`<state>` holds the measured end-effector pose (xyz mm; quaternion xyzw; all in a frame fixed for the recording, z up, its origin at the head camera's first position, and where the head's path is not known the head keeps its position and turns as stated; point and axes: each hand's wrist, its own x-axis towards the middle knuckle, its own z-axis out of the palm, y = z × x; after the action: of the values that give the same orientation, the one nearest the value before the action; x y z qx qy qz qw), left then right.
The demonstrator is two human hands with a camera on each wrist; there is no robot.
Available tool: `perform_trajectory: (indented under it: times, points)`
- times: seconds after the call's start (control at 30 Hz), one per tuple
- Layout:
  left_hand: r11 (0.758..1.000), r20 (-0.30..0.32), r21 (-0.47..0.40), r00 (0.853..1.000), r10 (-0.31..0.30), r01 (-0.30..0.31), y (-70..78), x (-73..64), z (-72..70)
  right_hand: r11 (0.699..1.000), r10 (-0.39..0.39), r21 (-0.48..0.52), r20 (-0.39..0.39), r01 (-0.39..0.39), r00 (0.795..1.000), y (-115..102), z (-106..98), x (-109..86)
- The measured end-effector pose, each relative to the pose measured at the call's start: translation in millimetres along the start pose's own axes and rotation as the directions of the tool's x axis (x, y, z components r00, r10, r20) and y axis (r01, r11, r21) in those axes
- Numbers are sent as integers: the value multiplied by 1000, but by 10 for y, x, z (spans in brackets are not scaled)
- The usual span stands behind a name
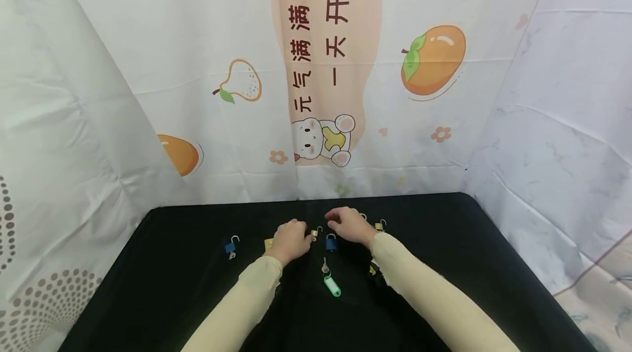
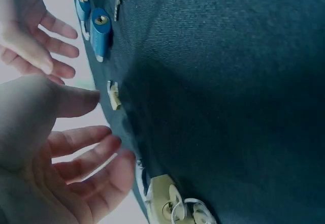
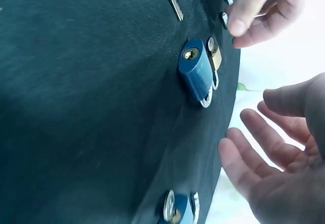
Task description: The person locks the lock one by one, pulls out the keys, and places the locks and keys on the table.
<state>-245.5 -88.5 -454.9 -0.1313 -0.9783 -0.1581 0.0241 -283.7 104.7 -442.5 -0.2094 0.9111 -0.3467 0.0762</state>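
A blue padlock [image 1: 331, 243] stands between my two hands, its shackle pointing away and its keyhole [image 3: 190, 54] facing me in the right wrist view. My left hand [image 1: 290, 239] hovers to its left with loosely bent fingers, holding nothing. Beside that hand are a small brass padlock [image 1: 314, 234] with its shackle swung out and a yellow padlock [image 2: 161, 196] with keys. My right hand [image 3: 284, 158] is held above the cloth, right of the blue padlock, fingers relaxed and nothing in them. Nearer me lies a key [image 1: 325, 267] on a green tag [image 1: 332, 286].
On the left lies another blue padlock [image 1: 230, 248], unlatched, with a key in it. A brass padlock [image 1: 379, 226] sits beyond my right wrist. Something yellow and black [image 1: 372, 270] is partly hidden by my right sleeve. Black cloth [image 1: 187, 291] covers the table; curtains surround it.
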Motion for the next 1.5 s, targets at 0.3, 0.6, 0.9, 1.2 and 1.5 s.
perform_trajectory:
  times: [0.3, 0.6, 0.9, 1.2, 1.5]
  points:
    - [969, 49, -212, 992, -120, 128, 60, 194, 204, 988, 149, 40, 35, -150, 988, -51, 176, 240]
    - [960, 145, -164, 968, -204, 227, 110, 255, 185, 988, 155, -13, 35, -154, 987, 0, 286, 323]
    - [950, 189, -215, 964, -186, 225, 71, 250, 129, 989, 139, 49, 30, -141, 990, 71, 309, 314]
    - [942, 104, -276, 980, -167, 190, 105, 199, 215, 980, 138, 145, 12, -138, 990, 158, 290, 202]
    - [864, -92, -503, 995, -46, -7, 216, -106, -7, 862, 116, 497, -12, -95, 993, 110, -25, -209]
